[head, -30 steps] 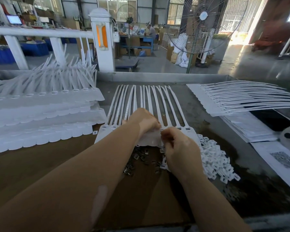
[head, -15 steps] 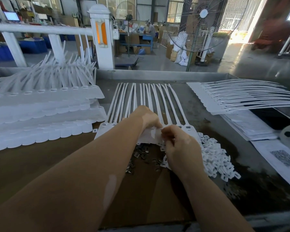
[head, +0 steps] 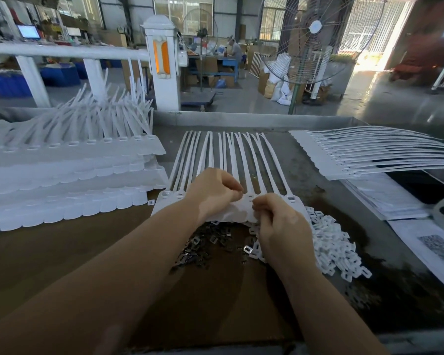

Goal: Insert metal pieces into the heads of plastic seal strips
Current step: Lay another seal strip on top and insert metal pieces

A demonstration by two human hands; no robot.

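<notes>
A joined row of white plastic seal strips (head: pixel 251 160) lies flat in the middle of the table, tails pointing away, heads toward me. My left hand (head: pixel 213 193) rests curled on the row of heads, fingertips pinched at a head slot. My right hand (head: pixel 280 226) is right beside it, fingers curled and pinching something small at the same head; the piece itself is hidden. Below the hands lies a loose heap of small dark metal pieces (head: pixel 208 247) on brown cardboard (head: pixel 62 254). A pile of small white plastic caps (head: pixel 336 247) lies to the right.
Stacked rows of white seal strips (head: pixel 69 180) fill the left of the table, tails sticking up. Another stack of strips (head: pixel 374 155) lies at the right, with paper sheets (head: pixel 385 198) under it. A raised metal rim (head: pixel 241 119) bounds the table's far edge.
Both hands stay at the strip heads; my fingertips have drawn closer together over the same head slot. The view shifted slightly.
</notes>
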